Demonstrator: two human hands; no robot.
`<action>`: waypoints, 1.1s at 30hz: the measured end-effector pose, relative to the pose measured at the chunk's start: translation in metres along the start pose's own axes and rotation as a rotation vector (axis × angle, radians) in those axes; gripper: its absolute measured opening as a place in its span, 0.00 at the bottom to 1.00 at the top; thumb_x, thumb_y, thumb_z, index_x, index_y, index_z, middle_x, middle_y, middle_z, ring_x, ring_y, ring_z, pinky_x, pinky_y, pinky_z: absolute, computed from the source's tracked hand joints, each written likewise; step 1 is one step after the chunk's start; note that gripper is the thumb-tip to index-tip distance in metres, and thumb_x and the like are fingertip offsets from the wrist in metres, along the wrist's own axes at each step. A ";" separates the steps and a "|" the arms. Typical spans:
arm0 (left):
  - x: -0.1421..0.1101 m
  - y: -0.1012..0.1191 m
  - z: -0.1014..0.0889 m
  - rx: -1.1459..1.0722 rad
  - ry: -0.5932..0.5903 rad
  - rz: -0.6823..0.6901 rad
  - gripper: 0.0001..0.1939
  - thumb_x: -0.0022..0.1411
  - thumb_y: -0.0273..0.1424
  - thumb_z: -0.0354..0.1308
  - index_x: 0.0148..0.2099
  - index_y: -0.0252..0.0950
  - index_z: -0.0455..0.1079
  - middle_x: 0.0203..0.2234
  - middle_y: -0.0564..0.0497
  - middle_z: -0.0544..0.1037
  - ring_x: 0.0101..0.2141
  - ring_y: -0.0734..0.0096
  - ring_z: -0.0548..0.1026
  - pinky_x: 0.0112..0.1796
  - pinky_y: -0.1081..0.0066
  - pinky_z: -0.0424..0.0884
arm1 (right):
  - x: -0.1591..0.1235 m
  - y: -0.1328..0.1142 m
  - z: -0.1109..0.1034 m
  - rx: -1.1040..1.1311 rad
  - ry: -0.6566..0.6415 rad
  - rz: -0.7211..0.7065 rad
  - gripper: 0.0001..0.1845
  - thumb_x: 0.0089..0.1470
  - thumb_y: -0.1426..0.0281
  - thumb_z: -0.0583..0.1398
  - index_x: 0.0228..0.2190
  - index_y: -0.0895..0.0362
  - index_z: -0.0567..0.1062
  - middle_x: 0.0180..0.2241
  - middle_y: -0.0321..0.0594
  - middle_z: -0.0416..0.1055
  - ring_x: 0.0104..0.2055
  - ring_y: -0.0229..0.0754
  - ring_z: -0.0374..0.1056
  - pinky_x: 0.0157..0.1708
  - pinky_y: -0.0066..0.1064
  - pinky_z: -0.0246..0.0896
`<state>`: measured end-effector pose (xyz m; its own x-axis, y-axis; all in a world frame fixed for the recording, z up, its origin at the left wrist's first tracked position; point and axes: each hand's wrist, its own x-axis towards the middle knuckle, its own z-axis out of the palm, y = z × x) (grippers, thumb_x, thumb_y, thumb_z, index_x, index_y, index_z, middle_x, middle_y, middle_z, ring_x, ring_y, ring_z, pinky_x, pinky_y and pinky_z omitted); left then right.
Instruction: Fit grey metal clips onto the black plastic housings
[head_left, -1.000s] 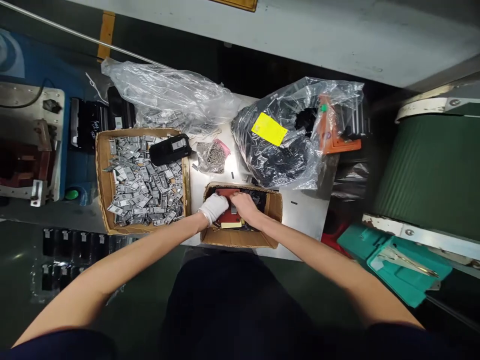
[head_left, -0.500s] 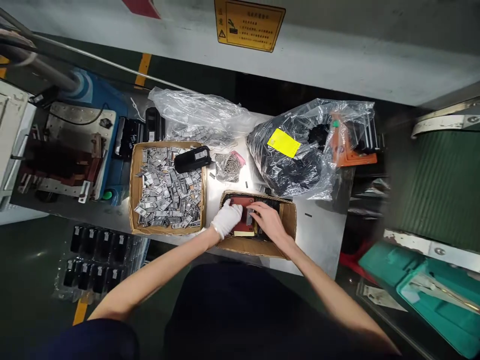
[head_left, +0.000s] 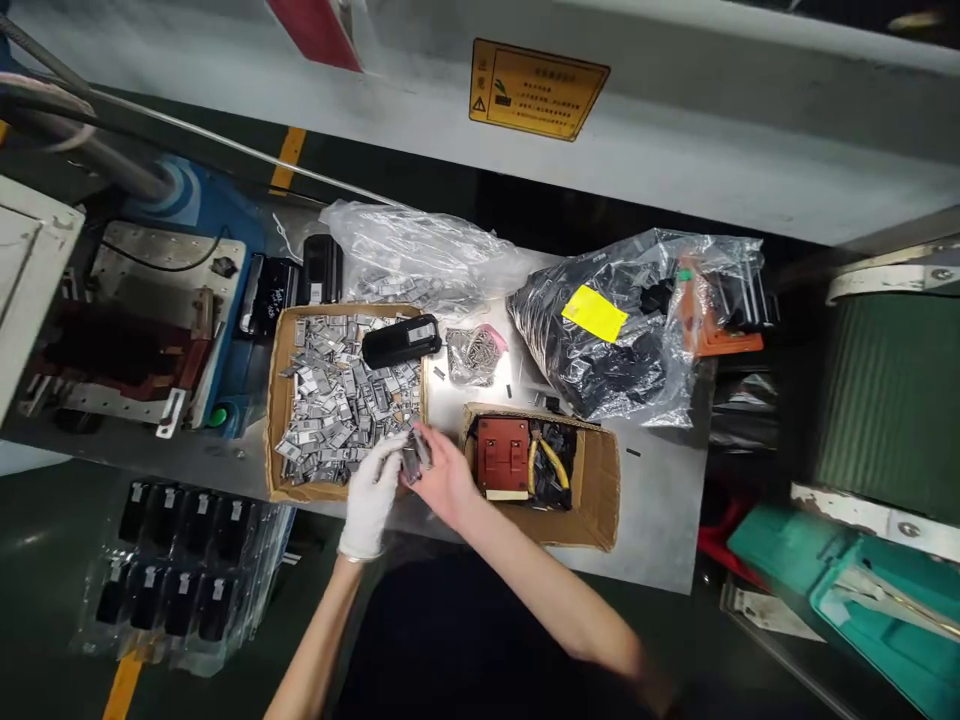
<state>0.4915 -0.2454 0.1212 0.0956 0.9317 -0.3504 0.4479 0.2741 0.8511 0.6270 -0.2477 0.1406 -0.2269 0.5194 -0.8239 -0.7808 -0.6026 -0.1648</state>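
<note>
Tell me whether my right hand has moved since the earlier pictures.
Yes: judged against the small box, the right hand has moved left, from the red block inside it toward the large box of grey parts.

The metal table (head_left: 664, 500) carries two cardboard boxes (head_left: 600, 495) and plastic bags (head_left: 592, 375).

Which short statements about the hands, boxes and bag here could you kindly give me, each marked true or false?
1. The left hand is gloved and the right hand bare. True.
2. The right hand holds a yellow-handled tool. False: it holds a small grey part; the tool lies in the small box.
3. A black case lies on metal parts at the larger box. True.
4. The yellow label is inside the small box. False: it is on the plastic bag.
</note>
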 end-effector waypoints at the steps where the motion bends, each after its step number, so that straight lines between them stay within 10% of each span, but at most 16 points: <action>1: 0.010 -0.010 -0.011 0.033 0.037 -0.013 0.19 0.66 0.41 0.52 0.52 0.35 0.71 0.54 0.39 0.76 0.58 0.56 0.72 0.65 0.52 0.62 | 0.010 0.003 0.008 -0.023 0.010 0.022 0.31 0.69 0.61 0.44 0.69 0.57 0.53 0.69 0.51 0.55 0.63 0.48 0.66 0.56 0.45 0.68; 4: 0.035 -0.034 -0.046 0.103 0.165 -0.051 0.24 0.67 0.41 0.50 0.60 0.34 0.65 0.60 0.37 0.70 0.61 0.52 0.68 0.65 0.48 0.59 | 0.019 0.000 0.020 -0.341 0.024 0.051 0.37 0.69 0.57 0.50 0.72 0.55 0.43 0.71 0.54 0.50 0.63 0.49 0.66 0.63 0.47 0.60; 7: 0.050 -0.045 -0.070 0.120 0.244 -0.068 0.26 0.68 0.43 0.51 0.61 0.34 0.64 0.59 0.36 0.71 0.60 0.50 0.69 0.64 0.48 0.62 | 0.007 -0.031 0.015 -0.796 0.026 -0.195 0.34 0.68 0.54 0.54 0.69 0.51 0.56 0.68 0.48 0.58 0.65 0.50 0.63 0.66 0.48 0.54; 10: 0.061 -0.045 -0.075 0.104 0.247 -0.055 0.27 0.67 0.46 0.52 0.60 0.35 0.66 0.58 0.37 0.72 0.58 0.47 0.71 0.63 0.46 0.63 | 0.011 -0.086 0.003 -1.311 0.304 -0.529 0.23 0.72 0.67 0.45 0.61 0.56 0.69 0.59 0.47 0.72 0.61 0.44 0.68 0.61 0.39 0.62; 13: 0.069 -0.040 -0.068 0.107 0.189 -0.014 0.25 0.67 0.46 0.52 0.59 0.36 0.68 0.57 0.39 0.73 0.58 0.48 0.71 0.63 0.44 0.62 | 0.044 -0.136 -0.011 -1.718 0.502 -0.480 0.24 0.65 0.84 0.47 0.54 0.64 0.76 0.49 0.52 0.78 0.51 0.44 0.75 0.53 0.33 0.67; 19: 0.063 -0.038 -0.066 0.140 0.113 -0.036 0.23 0.66 0.47 0.51 0.53 0.37 0.72 0.52 0.41 0.77 0.54 0.52 0.74 0.61 0.47 0.65 | 0.099 -0.154 -0.023 -1.944 0.622 -0.305 0.18 0.61 0.85 0.54 0.52 0.74 0.72 0.49 0.67 0.75 0.49 0.53 0.74 0.47 0.37 0.67; 33: 0.029 -0.034 -0.077 0.108 0.052 -0.105 0.24 0.66 0.49 0.53 0.52 0.37 0.73 0.51 0.42 0.79 0.55 0.51 0.74 0.62 0.45 0.64 | 0.081 -0.152 -0.027 -2.021 0.547 -0.467 0.14 0.65 0.79 0.54 0.42 0.63 0.79 0.46 0.56 0.78 0.50 0.50 0.71 0.44 0.35 0.65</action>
<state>0.4103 -0.2090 0.1121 -0.0017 0.9112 -0.4119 0.5461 0.3459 0.7630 0.7432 -0.1309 0.0843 0.1851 0.8250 -0.5340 0.8986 -0.3620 -0.2479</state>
